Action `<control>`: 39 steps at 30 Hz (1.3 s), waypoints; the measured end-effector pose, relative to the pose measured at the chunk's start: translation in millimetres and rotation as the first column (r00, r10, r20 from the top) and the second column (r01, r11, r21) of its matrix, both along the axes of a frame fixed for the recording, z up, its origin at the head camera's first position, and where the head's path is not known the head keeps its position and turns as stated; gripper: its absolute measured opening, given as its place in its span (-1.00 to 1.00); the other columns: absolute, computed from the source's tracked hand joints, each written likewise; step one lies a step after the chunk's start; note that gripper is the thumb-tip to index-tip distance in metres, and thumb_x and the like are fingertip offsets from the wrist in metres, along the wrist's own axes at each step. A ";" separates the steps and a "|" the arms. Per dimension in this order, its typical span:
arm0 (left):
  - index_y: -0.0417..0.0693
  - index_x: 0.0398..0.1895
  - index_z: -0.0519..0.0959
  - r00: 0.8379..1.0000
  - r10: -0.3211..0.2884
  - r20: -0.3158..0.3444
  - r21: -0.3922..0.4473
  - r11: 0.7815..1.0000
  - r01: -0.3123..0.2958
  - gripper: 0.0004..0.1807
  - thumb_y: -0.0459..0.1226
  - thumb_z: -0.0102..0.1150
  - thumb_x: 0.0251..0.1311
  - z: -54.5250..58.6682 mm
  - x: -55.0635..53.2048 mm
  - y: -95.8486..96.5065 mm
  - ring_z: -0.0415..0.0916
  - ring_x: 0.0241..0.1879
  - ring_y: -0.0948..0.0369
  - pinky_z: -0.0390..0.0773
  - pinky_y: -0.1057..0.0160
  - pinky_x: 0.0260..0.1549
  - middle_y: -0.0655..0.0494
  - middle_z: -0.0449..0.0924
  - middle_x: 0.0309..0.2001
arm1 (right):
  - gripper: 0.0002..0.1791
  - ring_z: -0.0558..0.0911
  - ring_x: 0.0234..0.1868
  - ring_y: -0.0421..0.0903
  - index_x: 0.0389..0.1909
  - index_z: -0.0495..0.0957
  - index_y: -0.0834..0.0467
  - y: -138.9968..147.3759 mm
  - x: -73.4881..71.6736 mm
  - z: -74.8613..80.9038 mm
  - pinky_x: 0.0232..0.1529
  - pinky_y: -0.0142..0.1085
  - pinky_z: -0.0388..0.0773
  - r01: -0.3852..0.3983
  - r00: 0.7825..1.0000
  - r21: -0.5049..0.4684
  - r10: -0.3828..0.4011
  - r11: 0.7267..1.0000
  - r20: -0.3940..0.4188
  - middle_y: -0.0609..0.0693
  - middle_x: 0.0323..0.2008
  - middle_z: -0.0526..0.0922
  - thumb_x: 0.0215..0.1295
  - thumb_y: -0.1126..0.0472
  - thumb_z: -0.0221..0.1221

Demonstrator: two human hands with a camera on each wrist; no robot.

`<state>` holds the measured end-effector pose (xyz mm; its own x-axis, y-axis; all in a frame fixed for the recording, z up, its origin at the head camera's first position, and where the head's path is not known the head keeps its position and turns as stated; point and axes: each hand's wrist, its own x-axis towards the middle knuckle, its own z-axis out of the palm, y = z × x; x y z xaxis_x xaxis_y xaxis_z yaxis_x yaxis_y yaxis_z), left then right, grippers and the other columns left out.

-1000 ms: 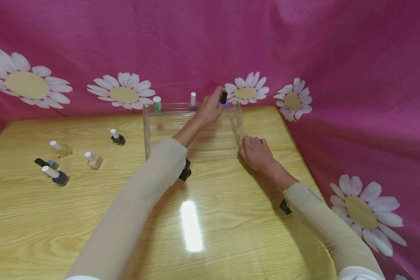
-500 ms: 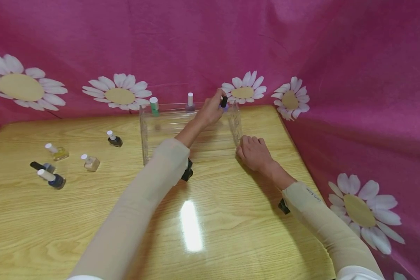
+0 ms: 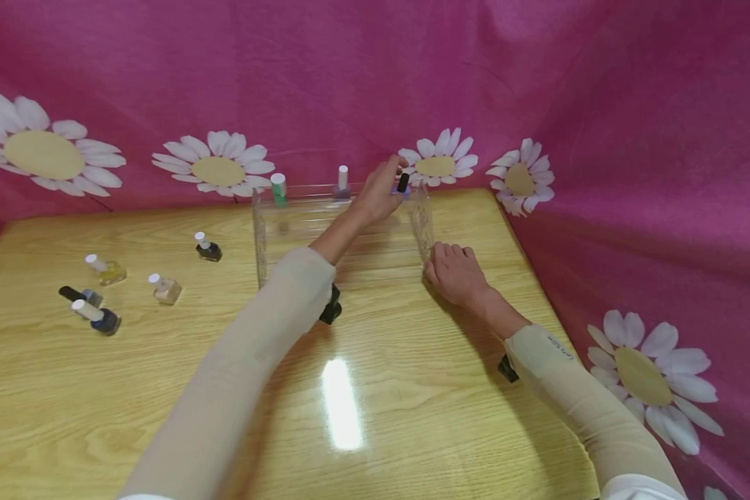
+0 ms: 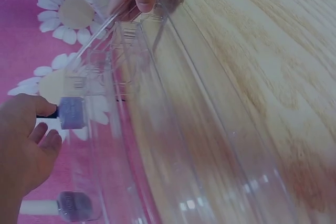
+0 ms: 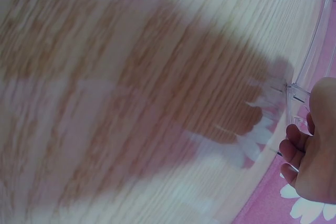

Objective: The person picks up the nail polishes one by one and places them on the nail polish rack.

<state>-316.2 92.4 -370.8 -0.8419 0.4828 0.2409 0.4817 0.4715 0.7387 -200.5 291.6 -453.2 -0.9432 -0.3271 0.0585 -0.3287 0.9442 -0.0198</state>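
Observation:
A clear tiered plastic nail polish rack [image 3: 340, 283] stands on the table. On its back tier, at the right end, sits a lilac nail polish bottle [image 4: 72, 113] with a black cap [image 3: 403, 182]. My left hand [image 3: 378, 193] is around that cap with its fingers spread apart. One fingertip still touches the cap in the left wrist view, while the other fingers stand off it. My right hand [image 3: 456, 274] grips the rack's right side near the front corner, fingers curled over the edge [image 5: 296, 145]. A green bottle [image 3: 279, 191] and a white-capped mauve bottle [image 3: 342, 184] share the back tier.
Left of the rack lie a black polish bottle [image 3: 209, 248], a yellow one [image 3: 109, 271], a beige one [image 3: 167, 290], a dark blue one [image 3: 105, 321] and a grey-blue one [image 3: 90, 297]. A pink flowered cloth [image 3: 325, 83] hangs behind and to the right.
My left fingers have loosened and lifted off the black cap, which they held before; the lilac bottle stays on the back tier. My right hand keeps its hold on the rack.

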 end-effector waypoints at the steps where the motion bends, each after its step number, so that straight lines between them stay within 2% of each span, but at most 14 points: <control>1: -0.20 0.31 0.29 1.000 0.001 -0.025 0.006 1.000 -0.001 -0.45 -0.54 0.13 0.26 1.4 0.9 -1.6 0.38 0.23 0.00 0.41 0.20 0.16 -0.21 0.42 0.20 | -0.73 0.45 -0.20 0.19 -0.24 0.26 0.22 -0.3 -0.2 0.1 -0.09 0.05 0.33 0.001 1.000 0.000 -0.001 1.000 0.003 0.12 -0.37 0.37 0.56 0.08 -0.16; 7: -0.23 0.28 0.31 0.993 -0.017 -0.119 0.049 0.999 0.023 -0.51 -0.49 0.13 0.30 14.0 8.6 -11.3 0.35 0.22 -0.03 0.40 0.20 0.14 -0.25 0.39 0.20 | -0.73 0.47 -0.16 0.21 -0.22 0.26 0.22 -0.4 -1.8 -0.3 -0.04 0.07 0.31 0.010 1.000 0.001 -0.010 1.000 0.029 0.13 -0.34 0.40 0.57 0.07 -0.17; 12: -0.26 0.27 0.33 0.987 -0.038 -0.156 0.069 0.996 0.049 -0.49 -0.48 0.21 0.27 28.9 17.1 -18.3 0.36 0.21 0.03 0.39 0.33 0.12 -0.19 0.40 0.21 | -0.72 0.48 -0.15 0.22 -0.22 0.26 0.23 0.3 -2.1 -0.4 -0.04 0.08 0.32 0.016 1.000 -0.011 -0.016 1.000 0.024 0.14 -0.35 0.40 0.57 0.08 -0.18; 16: -0.25 0.26 0.34 0.983 -0.051 -0.174 0.088 0.994 0.067 -0.46 -0.48 0.26 0.24 43.1 26.2 -28.3 0.37 0.22 0.06 0.37 0.36 0.14 -0.13 0.45 0.20 | -0.72 0.47 -0.20 0.21 -0.28 0.24 0.22 0.9 -2.3 -0.9 -0.08 0.06 0.32 0.019 1.000 -0.020 -0.019 1.000 0.016 0.11 -0.40 0.37 0.56 0.09 -0.18; 22: -0.28 0.23 0.37 0.976 -0.069 -0.209 0.178 0.978 0.107 -0.47 -0.52 0.26 0.19 57.3 39.4 -55.3 0.45 0.17 0.07 0.47 0.28 0.11 -0.13 0.48 0.17 | -0.71 0.46 -0.22 0.20 -0.30 0.23 0.20 0.3 -3.9 -2.4 -0.11 0.05 0.31 0.017 0.999 -0.012 -0.016 1.000 0.030 0.11 -0.41 0.35 0.57 0.07 -0.22; 24: -0.25 0.25 0.37 0.975 -0.075 -0.209 0.184 0.976 0.114 -0.46 -0.51 0.26 0.20 61.2 45.5 -66.8 0.46 0.17 0.07 0.50 0.28 0.08 -0.11 0.47 0.19 | -0.71 0.45 -0.21 0.20 -0.29 0.22 0.20 0.3 -4.3 -2.6 -0.10 0.05 0.31 0.018 0.999 -0.012 -0.017 1.000 0.035 0.11 -0.40 0.35 0.58 0.06 -0.22; 27: -0.23 0.28 0.36 0.976 -0.083 -0.199 0.201 0.972 0.124 -0.45 -0.50 0.24 0.23 63.0 53.3 -83.7 0.48 0.16 0.05 0.54 0.25 0.06 -0.11 0.47 0.21 | -0.70 0.45 -0.22 0.20 -0.29 0.22 0.20 0.7 -4.0 -2.7 -0.11 0.05 0.31 0.013 0.999 -0.013 -0.012 1.000 0.038 0.11 -0.39 0.35 0.58 0.06 -0.23; 32: -0.23 0.30 0.34 0.983 -0.071 -0.171 0.208 0.972 0.107 -0.43 -0.49 0.26 0.22 61.5 65.6 -114.7 0.51 0.15 0.05 0.57 0.16 0.05 -0.12 0.48 0.21 | -0.71 0.44 -0.21 0.20 -0.27 0.21 0.21 0.4 -3.6 -2.5 -0.11 0.05 0.28 0.004 0.999 -0.019 -0.003 1.000 0.047 0.11 -0.38 0.34 0.58 0.06 -0.24; 36: -0.22 0.30 0.33 0.989 -0.060 -0.133 0.230 0.969 0.090 -0.40 -0.52 0.27 0.20 56.3 75.9 -141.3 0.53 0.13 0.04 0.57 0.12 0.07 -0.12 0.48 0.19 | -0.71 0.44 -0.21 0.21 -0.27 0.22 0.21 0.0 -4.2 -2.8 -0.10 0.06 0.29 0.006 0.999 -0.019 -0.005 1.000 0.035 0.11 -0.39 0.35 0.57 0.07 -0.21; 39: -0.21 0.30 0.33 0.991 -0.036 -0.130 0.238 0.969 0.067 -0.39 -0.52 0.29 0.19 51.7 83.2 -161.7 0.52 0.13 0.03 0.56 0.08 0.07 -0.12 0.52 0.15 | -0.71 0.45 -0.22 0.20 -0.28 0.21 0.21 -0.4 -3.9 -2.9 -0.12 0.05 0.30 0.007 1.000 -0.017 -0.007 1.000 0.028 0.11 -0.40 0.35 0.57 0.07 -0.22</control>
